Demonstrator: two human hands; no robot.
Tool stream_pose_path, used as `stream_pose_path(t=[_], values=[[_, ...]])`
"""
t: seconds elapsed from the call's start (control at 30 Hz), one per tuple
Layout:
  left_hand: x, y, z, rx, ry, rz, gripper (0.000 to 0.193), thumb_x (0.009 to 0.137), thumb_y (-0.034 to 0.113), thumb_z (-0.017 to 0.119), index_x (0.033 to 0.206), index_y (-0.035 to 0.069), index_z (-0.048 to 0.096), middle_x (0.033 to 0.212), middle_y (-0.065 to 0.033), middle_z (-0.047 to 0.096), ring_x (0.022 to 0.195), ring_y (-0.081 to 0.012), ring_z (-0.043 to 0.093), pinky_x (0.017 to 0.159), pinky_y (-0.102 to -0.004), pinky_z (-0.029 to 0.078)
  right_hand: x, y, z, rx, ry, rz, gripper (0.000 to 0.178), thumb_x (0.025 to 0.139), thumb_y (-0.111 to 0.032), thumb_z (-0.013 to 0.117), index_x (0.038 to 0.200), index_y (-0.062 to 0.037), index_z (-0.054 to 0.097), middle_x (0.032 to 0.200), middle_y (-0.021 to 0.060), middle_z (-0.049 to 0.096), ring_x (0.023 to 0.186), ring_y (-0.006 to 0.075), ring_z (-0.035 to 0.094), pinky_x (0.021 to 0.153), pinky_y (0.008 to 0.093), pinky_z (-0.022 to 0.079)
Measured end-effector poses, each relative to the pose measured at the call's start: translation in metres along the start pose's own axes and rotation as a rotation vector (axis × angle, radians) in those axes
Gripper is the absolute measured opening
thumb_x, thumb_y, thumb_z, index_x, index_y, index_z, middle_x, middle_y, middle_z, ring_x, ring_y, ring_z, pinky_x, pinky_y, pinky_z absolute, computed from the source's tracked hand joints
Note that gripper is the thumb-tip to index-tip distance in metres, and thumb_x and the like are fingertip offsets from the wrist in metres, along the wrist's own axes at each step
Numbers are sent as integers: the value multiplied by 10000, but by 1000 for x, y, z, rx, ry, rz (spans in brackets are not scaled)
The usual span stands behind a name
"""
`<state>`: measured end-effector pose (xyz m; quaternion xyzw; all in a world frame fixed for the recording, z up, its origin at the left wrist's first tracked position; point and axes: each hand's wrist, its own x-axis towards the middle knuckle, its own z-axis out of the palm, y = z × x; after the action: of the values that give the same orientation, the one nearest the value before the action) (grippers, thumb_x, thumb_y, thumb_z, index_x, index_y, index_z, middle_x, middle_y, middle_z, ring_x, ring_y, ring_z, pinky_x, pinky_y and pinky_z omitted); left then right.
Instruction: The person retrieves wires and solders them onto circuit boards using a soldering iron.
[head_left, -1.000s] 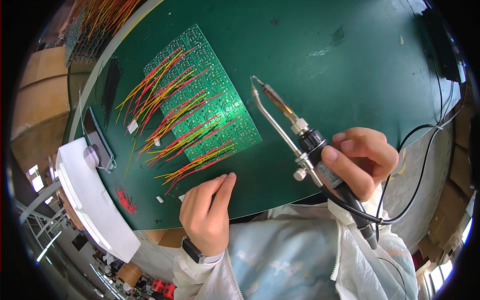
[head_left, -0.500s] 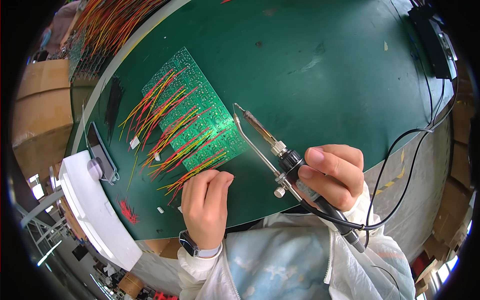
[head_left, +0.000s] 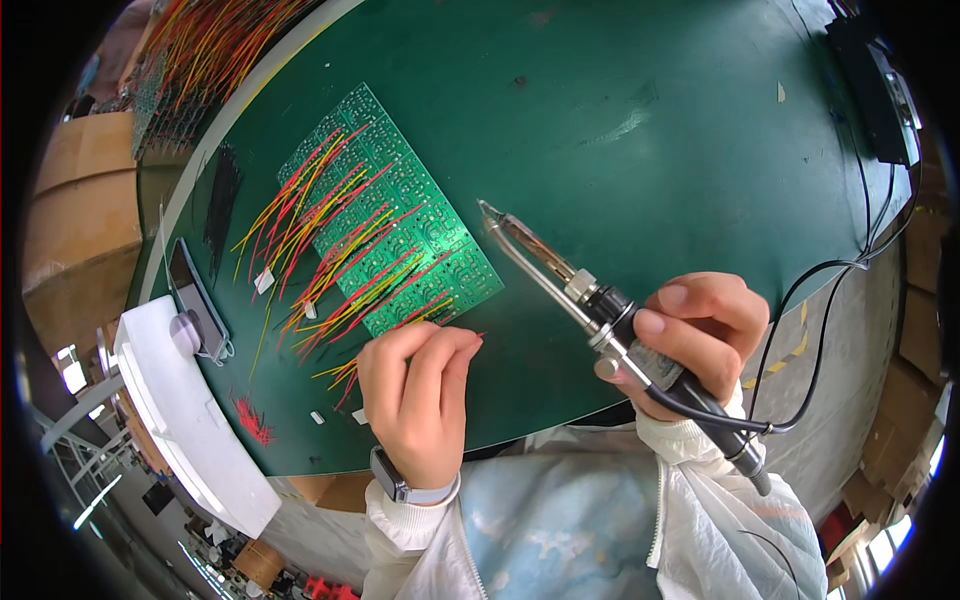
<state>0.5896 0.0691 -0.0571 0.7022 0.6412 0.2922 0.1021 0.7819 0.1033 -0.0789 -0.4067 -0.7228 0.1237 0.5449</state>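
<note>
My right hand grips a black soldering iron with a metal feed tube clamped along its side. Its tip points up and left, past the right edge of a green circuit board and apart from it. Rows of red and yellow wires stick out from the board toward the lower left. Just below the board's near corner, my left hand is closed in a pinch, and a thin red wire end shows at its fingertips. The rest of that wire is hidden by the fingers.
A pile of short red wires lies at the left, near a white foam block and a phone-like device. Black wires lie farther back. The iron's cable runs to a black box at the far right.
The soldering iron has shifted right and slightly up with my right hand. My left hand has turned a little, its fingertips moving right and up from the board's near wires.
</note>
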Motion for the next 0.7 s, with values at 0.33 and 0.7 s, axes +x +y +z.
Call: stream_pose_path(t=[0.33, 0.7], values=[[13, -8, 10, 25, 79, 31, 230, 667, -17, 743, 864, 70, 663, 842, -4, 566, 756, -184, 525, 706, -327, 381, 0, -3, 1, 152, 9, 239, 498, 600, -9, 802, 1037, -42, 565, 868, 102, 567, 703, 188, 569, 623, 277, 454], [12, -11, 16, 22, 79, 57, 230, 672, 7, 749, 874, 78, 663, 808, 13, 549, 738, -158, 524, 731, -315, 357, -13, -2, 0, 228, 47, 232, 407, 637, -111, 744, 946, -34, 491, 784, 88, 547, 617, 161, 540, 572, 275, 442]])
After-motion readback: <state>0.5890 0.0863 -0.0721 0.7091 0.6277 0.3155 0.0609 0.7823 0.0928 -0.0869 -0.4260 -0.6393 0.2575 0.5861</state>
